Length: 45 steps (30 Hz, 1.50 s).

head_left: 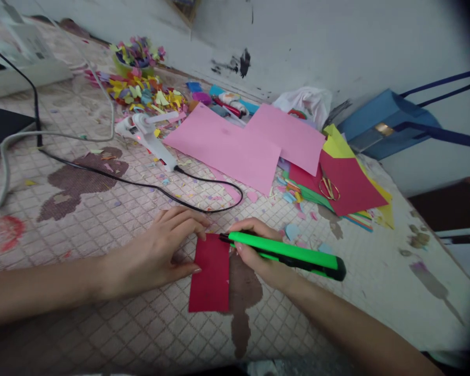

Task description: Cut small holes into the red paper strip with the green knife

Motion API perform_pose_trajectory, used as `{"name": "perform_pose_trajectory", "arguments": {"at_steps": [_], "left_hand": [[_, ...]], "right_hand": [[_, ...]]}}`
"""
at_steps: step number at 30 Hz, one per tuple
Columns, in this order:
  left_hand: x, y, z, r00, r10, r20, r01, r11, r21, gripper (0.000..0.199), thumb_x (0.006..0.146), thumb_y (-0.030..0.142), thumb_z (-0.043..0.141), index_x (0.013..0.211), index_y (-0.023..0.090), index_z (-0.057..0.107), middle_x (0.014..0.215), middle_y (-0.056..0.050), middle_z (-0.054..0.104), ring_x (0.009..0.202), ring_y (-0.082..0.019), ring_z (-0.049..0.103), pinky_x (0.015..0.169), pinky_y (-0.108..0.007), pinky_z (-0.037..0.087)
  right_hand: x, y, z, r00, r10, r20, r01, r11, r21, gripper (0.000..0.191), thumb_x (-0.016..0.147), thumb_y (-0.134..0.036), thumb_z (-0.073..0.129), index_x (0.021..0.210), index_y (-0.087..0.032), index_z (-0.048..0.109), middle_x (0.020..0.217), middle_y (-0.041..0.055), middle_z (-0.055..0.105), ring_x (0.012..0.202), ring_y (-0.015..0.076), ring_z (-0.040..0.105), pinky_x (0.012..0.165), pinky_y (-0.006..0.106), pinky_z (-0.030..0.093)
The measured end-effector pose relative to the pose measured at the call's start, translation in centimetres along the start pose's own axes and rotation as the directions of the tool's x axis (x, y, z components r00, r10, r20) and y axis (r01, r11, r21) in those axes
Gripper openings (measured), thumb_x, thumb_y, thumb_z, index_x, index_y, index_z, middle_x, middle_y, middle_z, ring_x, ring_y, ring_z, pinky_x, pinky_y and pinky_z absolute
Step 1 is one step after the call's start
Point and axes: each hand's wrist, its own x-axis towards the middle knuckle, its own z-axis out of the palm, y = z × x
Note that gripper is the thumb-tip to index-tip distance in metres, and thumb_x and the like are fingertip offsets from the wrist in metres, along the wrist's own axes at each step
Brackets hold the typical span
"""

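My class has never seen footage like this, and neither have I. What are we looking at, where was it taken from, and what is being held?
There is no machine here, just a person's two bare hands. The single picture comes from a camera worn on the head, looking forward and down.

The left hand rests on a small red paper, fingers spread. The right hand has a green cutter in its grip, with the dark tip near the paper's far right corner.

On the patterned table cover beyond lie pink sheets, a larger red sheet, gold-coloured scissors, colourful paper scraps and what looks like a white glue gun with a black cable.
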Motion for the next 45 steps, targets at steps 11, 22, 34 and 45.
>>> {"name": "perform_pose_trajectory", "arguments": {"at_steps": [11, 22, 34, 45], "left_hand": [[0.01, -0.07, 0.09, 1.0, 0.006, 0.005, -0.006, 1.0, 0.005, 0.041, 0.081, 0.018, 0.073, 0.114, 0.024, 0.05, 0.12, -0.001, 0.056, 0.115, -0.024, 0.048, 0.1, -0.042, 0.038], [0.24, 0.35, -0.3, 0.999, -0.016, 0.032, 0.015, 1.0, 0.026, 0.032, 0.084, 0.022, 0.069, 0.112, 0.023, 0.055, 0.118, -0.003, 0.059, 0.112, -0.025, 0.052, 0.097, -0.042, 0.038], [0.06, 0.15, -0.24, 1.0, -0.006, 0.024, 0.004, 0.997, 0.081, 0.04, 0.081, 0.029, 0.077, 0.112, 0.021, 0.054, 0.114, -0.004, 0.059, 0.109, -0.027, 0.052, 0.092, -0.041, 0.039], [0.14, -0.11, -0.35, 0.998, -0.056, -0.021, 0.058, 0.99, 0.132, 0.038, 0.079, 0.042, 0.077, 0.106, 0.021, 0.06, 0.107, -0.005, 0.057, 0.101, -0.027, 0.051, 0.087, -0.04, 0.042]], "right_hand": [[0.62, 0.03, 0.44, 0.998, -0.039, 0.041, 0.04, 0.999, -0.021, 0.016, 0.08, -0.014, 0.06, 0.092, -0.021, 0.068, 0.084, 0.0008, 0.074, 0.073, 0.0125, 0.069, 0.066, 0.023, 0.054], [0.69, -0.1, 0.38, 0.997, -0.01, 0.082, 0.013, 0.999, -0.03, 0.017, 0.08, -0.014, 0.061, 0.093, -0.022, 0.069, 0.084, 0.0007, 0.075, 0.072, 0.0145, 0.068, 0.065, 0.026, 0.055], [0.2, 0.2, -0.14, 0.997, 0.072, -0.031, -0.07, 0.995, 0.068, 0.013, 0.086, -0.025, 0.062, 0.098, -0.022, 0.067, 0.084, 0.0011, 0.071, 0.068, 0.0133, 0.066, 0.061, 0.025, 0.054], [0.23, 0.68, -0.34, 0.984, 0.171, -0.056, -0.165, 0.982, 0.096, 0.012, 0.089, -0.03, 0.063, 0.099, -0.024, 0.066, 0.085, 0.0011, 0.07, 0.071, 0.0142, 0.066, 0.06, 0.024, 0.054]]}}
